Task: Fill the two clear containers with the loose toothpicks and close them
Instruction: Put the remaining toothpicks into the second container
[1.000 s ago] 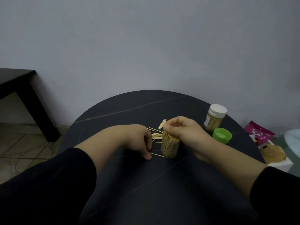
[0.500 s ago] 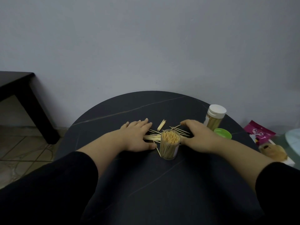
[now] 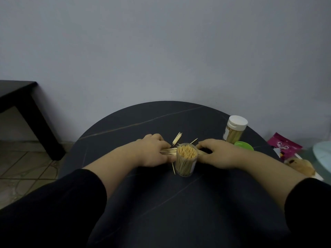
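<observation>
Loose toothpicks (image 3: 168,150): centre of table (image 3: 161,203), behind the open container (image 3: 186,161). I log both hands, flat moments ago, raked inward; left hand (image 3: 152,152) grips a bundle, right hand (image 3: 221,153) grip I cannot tell. Filling nearly done.

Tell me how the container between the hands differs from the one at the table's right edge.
The near container has no lid, toothpick ends showing at its open mouth; the far container wears a white cap. The near container stands mid-table between the left hand and right hand, loose toothpicks beside it; the far container stands apart from both hands, beside a green lid. Both are clear, upright and packed with toothpicks.
</observation>
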